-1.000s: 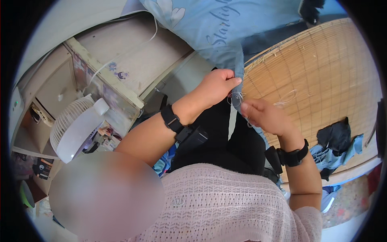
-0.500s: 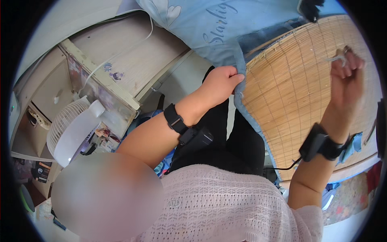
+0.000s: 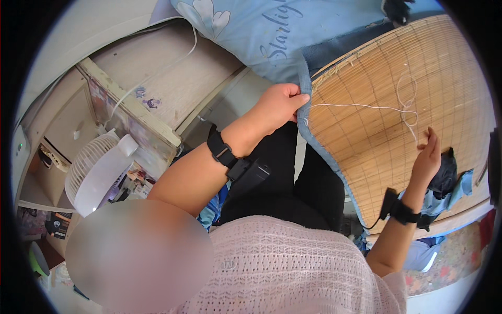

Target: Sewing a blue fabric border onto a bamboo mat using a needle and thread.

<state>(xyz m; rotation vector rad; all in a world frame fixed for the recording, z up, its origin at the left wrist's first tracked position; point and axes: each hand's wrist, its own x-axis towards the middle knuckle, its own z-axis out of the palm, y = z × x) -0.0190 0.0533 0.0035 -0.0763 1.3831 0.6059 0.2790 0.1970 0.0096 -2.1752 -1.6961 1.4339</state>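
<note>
My left hand (image 3: 285, 107) is closed on the blue cloth border (image 3: 306, 89) of a woven straw mat (image 3: 361, 136), thumb on top and fingers curled under the edge. A thin white thread (image 3: 361, 105) runs from that border across the mat and falls into slack loops on the right. Its far end reaches the fingertips of my right hand (image 3: 428, 157), which hovers low over the mat's right side. Those fingers are drawn together at the thread; whether a needle is between them is too small to tell.
Blue printed bedding (image 3: 251, 31) lies beyond the mat. A dark tasselled item (image 3: 397, 11) sits at its far edge. Black and blue cloth (image 3: 444, 183) lies by my right wrist. To the left stand a white fan (image 3: 99, 170) and a wooden desk (image 3: 162, 68) with a cable.
My right hand has come down and nearer to me, from high over the mat's right side. The thread now lies slack in loops. My left hand keeps its hold on the border.
</note>
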